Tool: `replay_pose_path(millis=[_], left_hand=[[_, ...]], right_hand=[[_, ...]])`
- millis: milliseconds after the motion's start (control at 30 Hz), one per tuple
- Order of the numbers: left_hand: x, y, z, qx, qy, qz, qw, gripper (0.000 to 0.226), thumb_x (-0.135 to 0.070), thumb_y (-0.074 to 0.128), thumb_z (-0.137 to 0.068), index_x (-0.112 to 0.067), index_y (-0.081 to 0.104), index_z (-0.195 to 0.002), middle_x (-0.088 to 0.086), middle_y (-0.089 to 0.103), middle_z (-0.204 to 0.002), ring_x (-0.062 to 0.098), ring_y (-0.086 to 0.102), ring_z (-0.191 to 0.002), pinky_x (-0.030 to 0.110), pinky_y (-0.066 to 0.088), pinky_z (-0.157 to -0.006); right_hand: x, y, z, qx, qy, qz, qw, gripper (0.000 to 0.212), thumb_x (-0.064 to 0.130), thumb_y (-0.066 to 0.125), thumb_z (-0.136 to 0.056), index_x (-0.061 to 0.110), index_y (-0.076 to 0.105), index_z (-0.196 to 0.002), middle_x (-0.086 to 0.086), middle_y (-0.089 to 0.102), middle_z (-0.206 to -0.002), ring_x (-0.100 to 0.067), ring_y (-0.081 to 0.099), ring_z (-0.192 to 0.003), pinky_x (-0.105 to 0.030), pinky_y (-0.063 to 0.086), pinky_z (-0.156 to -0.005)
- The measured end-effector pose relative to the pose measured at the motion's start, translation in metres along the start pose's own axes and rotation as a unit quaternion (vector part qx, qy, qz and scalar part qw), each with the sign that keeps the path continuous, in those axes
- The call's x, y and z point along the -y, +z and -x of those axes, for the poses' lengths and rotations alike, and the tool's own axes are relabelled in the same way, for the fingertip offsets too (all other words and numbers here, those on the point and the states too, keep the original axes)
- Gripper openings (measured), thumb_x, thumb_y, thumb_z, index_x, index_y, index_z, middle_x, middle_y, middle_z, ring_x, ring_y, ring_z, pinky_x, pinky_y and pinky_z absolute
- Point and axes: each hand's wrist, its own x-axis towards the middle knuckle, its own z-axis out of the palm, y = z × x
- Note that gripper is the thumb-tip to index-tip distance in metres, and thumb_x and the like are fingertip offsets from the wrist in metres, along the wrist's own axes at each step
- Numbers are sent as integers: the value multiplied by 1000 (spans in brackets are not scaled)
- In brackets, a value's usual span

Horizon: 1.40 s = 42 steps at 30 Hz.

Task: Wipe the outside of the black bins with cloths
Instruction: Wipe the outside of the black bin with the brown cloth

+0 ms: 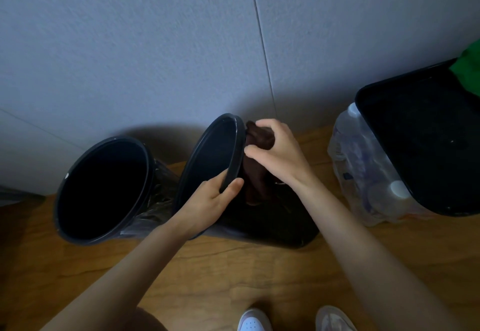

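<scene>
Two round black bins stand on the wooden floor against the wall. The middle bin [207, 154] is tilted to the left, and my left hand [207, 201] grips its near rim. My right hand [275, 151] presses a dark brown cloth [259, 138] against that bin's outer right side, just below the rim. The cloth hangs down the wall of the bin. The left bin [104, 188] stands beside it with its mouth open and nothing touching it.
A larger rectangular black bin [420, 136] is at the right, with a clear bag of plastic bottles [363, 175] leaning on its left side. Something green [470, 68] shows at the far right edge. The grey wall [155, 45] is close behind. My shoes [254, 321] are at the bottom.
</scene>
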Motion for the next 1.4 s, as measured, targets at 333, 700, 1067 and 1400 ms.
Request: replay_pose_path(millis=[333, 700, 1067, 1400], left_hand=[[1, 1, 5, 33, -14, 2, 999, 24, -25, 40, -97, -41, 50, -112, -15, 63, -105, -11, 57, -98, 3, 43, -78], [-16, 3, -5, 1, -65, 66, 996, 32, -5, 51, -82, -18, 47, -112, 2, 59, -91, 11, 58, -79, 12, 48, -60], [-17, -10, 2, -45, -54, 30, 997, 38, 5, 47, -86, -21, 48, -114, 10, 59, -88, 10, 62, -70, 23, 53, -66], [-3, -8, -11, -126, -55, 48, 989, 13, -22, 52, -93, -20, 59, -103, -3, 65, -95, 7, 61, -88, 13, 47, -72]], right_hand=[[-68, -18, -13, -25, 92, 112, 989, 39, 41, 40, -95, 23, 58, -123, -3, 59, -124, -25, 47, -122, -33, 34, -103], [-88, -18, 20, 161, 122, 74, 976, 71, 33, 68, -80, 24, 30, -140, -4, 39, -134, -22, 45, -119, -32, 45, -90], [-94, -2, 40, -45, 74, 40, 995, 57, 47, 76, -65, 33, 55, -116, 14, 60, -108, -11, 57, -103, -41, 49, -90], [-53, 0, 33, -85, -67, 126, 986, 59, 28, 78, -67, 20, 54, -121, 3, 50, -113, -18, 40, -113, -21, 31, -87]])
